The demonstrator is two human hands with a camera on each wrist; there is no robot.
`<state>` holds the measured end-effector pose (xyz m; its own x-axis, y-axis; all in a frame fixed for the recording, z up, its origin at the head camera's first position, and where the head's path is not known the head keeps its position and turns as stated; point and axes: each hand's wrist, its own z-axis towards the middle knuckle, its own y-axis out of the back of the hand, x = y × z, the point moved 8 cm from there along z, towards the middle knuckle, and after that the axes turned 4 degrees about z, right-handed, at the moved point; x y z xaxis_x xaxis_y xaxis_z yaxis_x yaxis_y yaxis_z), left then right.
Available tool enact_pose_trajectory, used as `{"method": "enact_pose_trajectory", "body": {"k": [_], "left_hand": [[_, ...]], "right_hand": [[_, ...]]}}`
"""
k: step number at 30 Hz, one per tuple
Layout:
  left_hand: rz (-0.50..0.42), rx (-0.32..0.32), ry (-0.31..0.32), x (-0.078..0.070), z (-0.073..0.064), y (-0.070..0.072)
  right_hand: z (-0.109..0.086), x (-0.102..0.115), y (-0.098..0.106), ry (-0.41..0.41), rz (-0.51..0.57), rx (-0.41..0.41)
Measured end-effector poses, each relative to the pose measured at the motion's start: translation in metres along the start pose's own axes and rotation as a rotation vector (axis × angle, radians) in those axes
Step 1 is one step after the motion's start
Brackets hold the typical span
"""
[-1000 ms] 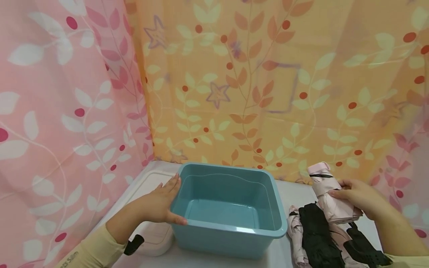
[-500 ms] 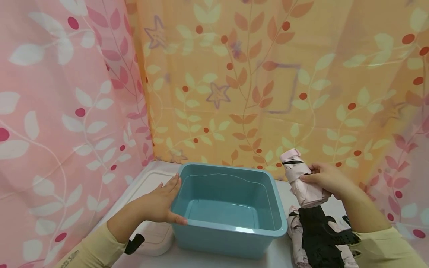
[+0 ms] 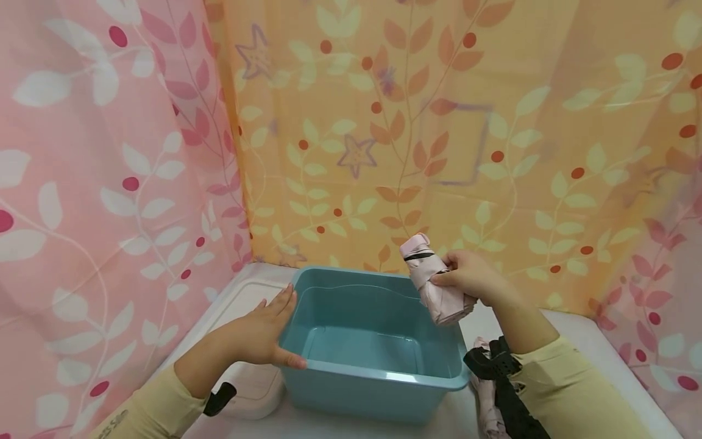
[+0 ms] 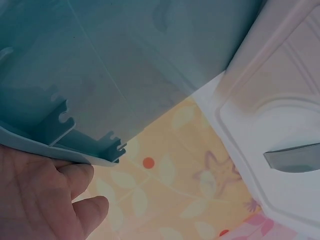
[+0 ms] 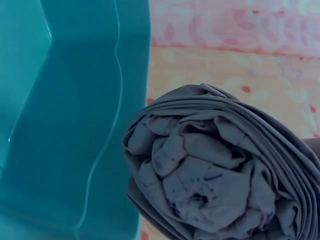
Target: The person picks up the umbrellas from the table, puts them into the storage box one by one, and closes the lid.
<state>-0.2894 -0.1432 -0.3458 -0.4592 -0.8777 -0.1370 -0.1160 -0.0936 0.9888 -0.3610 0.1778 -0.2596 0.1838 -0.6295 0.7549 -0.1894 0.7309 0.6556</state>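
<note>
My right hand grips a folded pale pink umbrella with a black band near its upper end. The umbrella tilts over the right end of a blue-green plastic tub, and nothing shows inside the tub. In the right wrist view the umbrella displays its bundled fabric end beside the tub wall. My left hand rests on the tub's left rim, fingers extended and thumb toward the front. From the left wrist, fingers appear beneath the rim.
Right of the tub lie a black folded umbrella and another pink one, partly hidden by my right forearm. A white lid lies to the left, partly behind the left forearm. Patterned curtains enclose the white table.
My right hand has carried the pink umbrella left and slightly upward, from over the other umbrellas to over the tub's right side. The left hand has stayed on the rim.
</note>
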Motion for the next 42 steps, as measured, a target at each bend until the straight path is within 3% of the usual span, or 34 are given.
{"method": "enact_pose_trajectory", "body": {"k": [7,17,29,36,42], "left_hand": [[-0.005,0.009,0.007,0.0,0.0,0.0],[-0.003,0.018,0.005,0.0,0.0,0.001],[0.019,0.018,0.019,0.001,0.001,0.003],[0.015,0.021,0.022,0.001,0.001,0.004],[0.009,0.025,0.022,0.002,0.001,0.002]], "right_hand": [[0.017,0.015,-0.031,0.022,-0.005,0.057],[0.04,0.031,-0.062,0.073,-0.148,0.067],[0.059,0.038,-0.122,0.06,-0.275,0.21],[0.072,0.041,-0.147,0.055,-0.338,0.259],[0.079,0.043,-0.175,0.078,-0.421,0.371]]}}
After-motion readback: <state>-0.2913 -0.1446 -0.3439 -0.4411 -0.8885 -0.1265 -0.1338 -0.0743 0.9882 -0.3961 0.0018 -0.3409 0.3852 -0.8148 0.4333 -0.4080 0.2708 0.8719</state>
